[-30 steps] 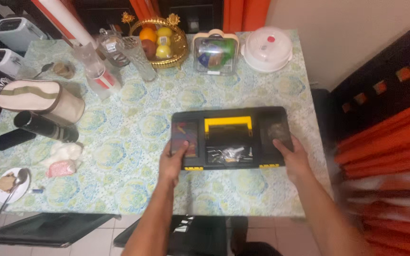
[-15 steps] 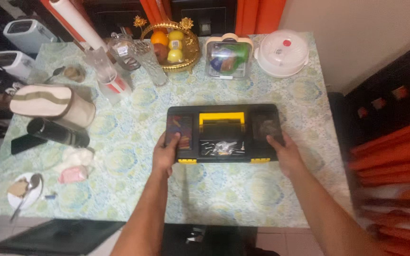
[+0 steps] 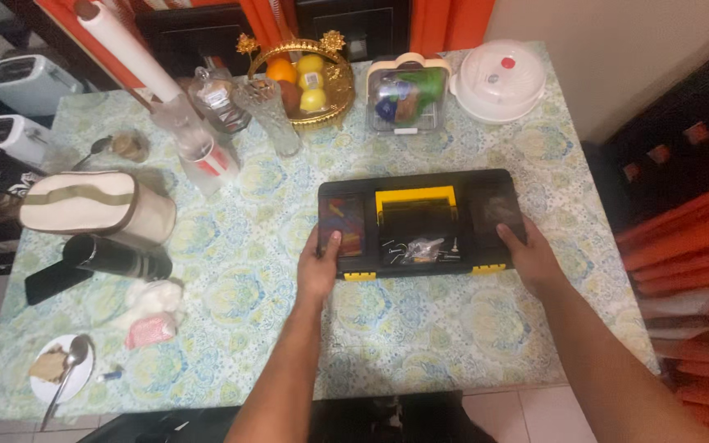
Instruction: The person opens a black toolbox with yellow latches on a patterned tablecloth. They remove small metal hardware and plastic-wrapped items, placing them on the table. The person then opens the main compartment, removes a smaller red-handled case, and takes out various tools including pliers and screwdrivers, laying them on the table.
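Risk first: we hold the toolbox [image 3: 422, 223] only at its two front corners, so a push or lift from here could, in our judgement, skew it on the patterned tablecloth [image 3: 420, 320] or tip it toward us. The yellow latches on the front edge sit just beside our fingers; if one is loose, the lid could spring and the small metal bits seen through the middle lid window could scatter. A shove away from us could bring it toward the clear food container [image 3: 406, 97] and the gold fruit basket [image 3: 301, 78], which stand beyond it, though apart for now.

Hands: our left hand [image 3: 319, 267] grips the front left corner, thumb on top of the lid. Our right hand [image 3: 527, 256] grips the front right corner, fingers curled over the edge.

Toolbox: black, flat, rectangular, lying level on the table right of centre, lid shut. Yellow handle folded in the middle; see-through lid compartments either side, the left one showing coloured contents, the right one too dim to read.
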